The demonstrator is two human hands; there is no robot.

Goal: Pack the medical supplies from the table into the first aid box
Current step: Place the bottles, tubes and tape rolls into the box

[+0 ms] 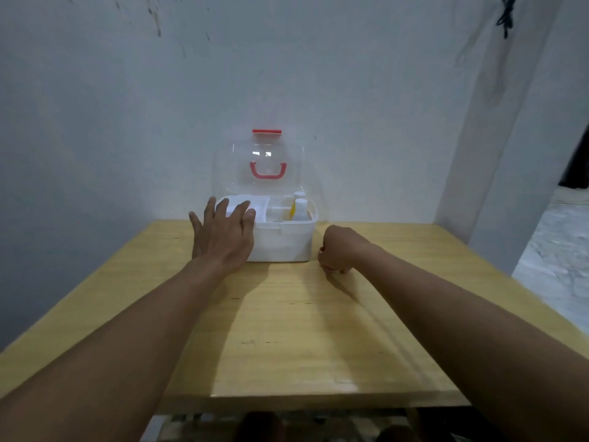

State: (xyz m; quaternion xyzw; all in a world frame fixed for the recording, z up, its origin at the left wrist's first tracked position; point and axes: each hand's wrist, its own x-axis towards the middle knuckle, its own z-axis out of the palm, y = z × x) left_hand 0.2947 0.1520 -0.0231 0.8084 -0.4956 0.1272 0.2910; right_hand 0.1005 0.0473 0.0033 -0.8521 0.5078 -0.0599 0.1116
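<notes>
Both bare arms stretch out over the wooden desk (287,330). The left hand (223,232) lies flat, fingers spread and released, over the left front corner of the first aid box (283,240). The right hand (338,250) is clenched, knuckles down on the desk just beside the box's right side; whether it holds anything I cannot tell. The box stands near the far edge, its clear lid (258,161) upright against the wall, a white bottle (300,209) in its right compartment.

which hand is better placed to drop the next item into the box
Probably right. The right hand is curled on the table beside the box, seemingly pinching something small. The left hand lies flat and open on the box's left edge, steadying it.
</notes>
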